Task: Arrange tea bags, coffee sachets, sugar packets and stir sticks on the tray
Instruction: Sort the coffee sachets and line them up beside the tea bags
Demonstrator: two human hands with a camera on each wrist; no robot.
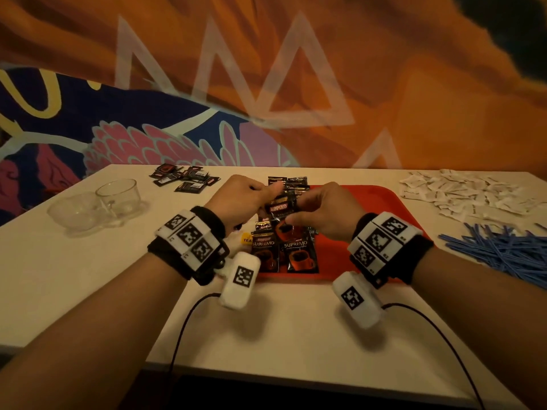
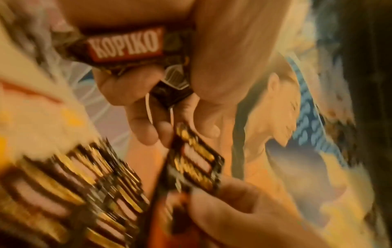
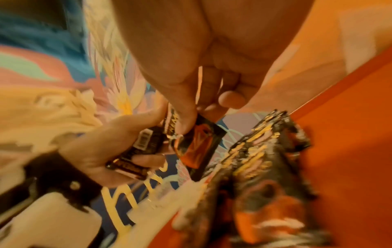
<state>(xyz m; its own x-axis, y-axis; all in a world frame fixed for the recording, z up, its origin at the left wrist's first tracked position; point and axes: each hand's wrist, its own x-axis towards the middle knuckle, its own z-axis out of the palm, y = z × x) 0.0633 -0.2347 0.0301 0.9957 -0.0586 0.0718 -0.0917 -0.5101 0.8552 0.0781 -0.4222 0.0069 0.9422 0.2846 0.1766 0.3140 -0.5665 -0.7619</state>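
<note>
Nearest on the white table (image 1: 88, 279), 2 cables trail from the wrist units. On the red tray (image 1: 384, 202), 2 sachets marked SUPREMO (image 1: 284, 253) are laid side by side at the near edge, with further sachets overlapped behind them in a row running to the far edge — their count cannot be told. A yellow tea tag (image 1: 246, 240) is seen just left of the row.

Above the row, a small stack of sachets (image 1: 279, 207) is gripped by the left hand (image 1: 239, 199), thumb curled over the top; how many are in it cannot be told. 1 sachet (image 3: 199, 144) is pinched at its upper edge between the thumb and fingers of the right hand (image 1: 321, 213), touching the stack.

Right of the tray, a heap of blue stir sticks (image 1: 503, 250) is spread, too many to count, and beyond it a scatter of white sugar packets (image 1: 467, 193). To the left, 2 clear cups (image 1: 97, 205) are set close together. At the far edge, a loose pile of dark sachets (image 1: 183, 177) is left off the tray — roughly 8, overlapped.
</note>
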